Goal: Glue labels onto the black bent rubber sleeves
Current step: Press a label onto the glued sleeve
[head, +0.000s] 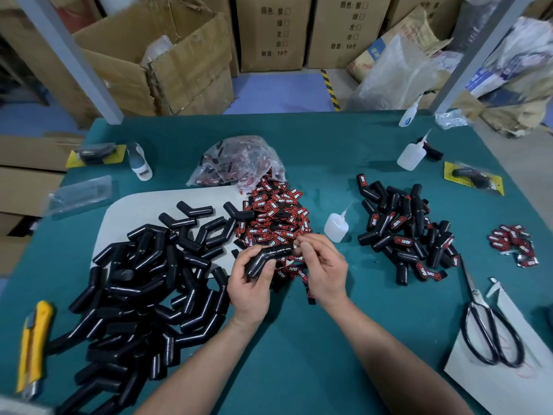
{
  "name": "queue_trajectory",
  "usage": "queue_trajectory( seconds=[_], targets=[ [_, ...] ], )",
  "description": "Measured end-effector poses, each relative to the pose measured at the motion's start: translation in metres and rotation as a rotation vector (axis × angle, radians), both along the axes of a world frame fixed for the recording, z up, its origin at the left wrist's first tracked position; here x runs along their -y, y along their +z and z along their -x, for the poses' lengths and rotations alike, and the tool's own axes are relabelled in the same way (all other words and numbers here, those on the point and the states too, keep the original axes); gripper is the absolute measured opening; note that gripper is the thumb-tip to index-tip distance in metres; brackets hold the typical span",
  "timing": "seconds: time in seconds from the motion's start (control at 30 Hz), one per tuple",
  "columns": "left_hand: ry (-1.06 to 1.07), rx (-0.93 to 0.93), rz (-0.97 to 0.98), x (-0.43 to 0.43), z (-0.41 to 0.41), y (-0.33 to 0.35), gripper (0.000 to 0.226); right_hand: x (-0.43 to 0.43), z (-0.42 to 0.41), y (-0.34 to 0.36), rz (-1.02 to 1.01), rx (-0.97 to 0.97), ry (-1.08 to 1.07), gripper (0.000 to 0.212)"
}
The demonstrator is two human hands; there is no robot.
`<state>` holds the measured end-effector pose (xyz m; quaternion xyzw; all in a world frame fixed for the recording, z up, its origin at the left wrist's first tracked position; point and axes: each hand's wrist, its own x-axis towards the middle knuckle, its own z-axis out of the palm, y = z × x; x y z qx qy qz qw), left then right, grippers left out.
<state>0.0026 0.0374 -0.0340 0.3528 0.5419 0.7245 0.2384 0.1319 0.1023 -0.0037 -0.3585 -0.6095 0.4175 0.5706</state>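
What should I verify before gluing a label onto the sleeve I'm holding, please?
1. The sleeve is gripped in the left hand: ok.
2. A label sits between the fingertips of the right hand: cannot tell, they pinch together by the sleeve's end.
3. The nearest glue bottle is upright beside the label pile: ok.
4. The glue bottle is in hand: not ok, it stands untouched on the table.
5. The sleeve's visible face is bare: ok.

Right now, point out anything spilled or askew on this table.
The plastic bag lies open, and red labels have spilled from it across the green table. At the far right, one glue bottle leans tilted by a black sleeve.
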Motion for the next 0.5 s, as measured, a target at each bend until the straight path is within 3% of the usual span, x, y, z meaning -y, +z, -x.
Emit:
queue_trajectory(
  seconds=[0.13,0.23,0.3,0.5],
  targets=[
    [-0.012,0.001,0.007,-0.001,0.002,0.000,0.029,-0.008,-0.003,0.007,-0.050,0.014,-0.030,0.024],
    [-0.024,0.002,0.002,0.000,0.002,0.002,0.029,-0.007,-0.003,0.014,0.097,-0.072,-0.038,0.039],
    [-0.024,0.006,0.009,0.000,0.002,0.003,0.030,-0.005,-0.001,0.018,0.155,-0.114,-0.033,0.033],
    [-0.017,-0.016,0.009,0.001,0.000,0.009,0.029,-0.005,-0.009,0.036,-0.026,0.058,0.013,0.010]
  ],
)
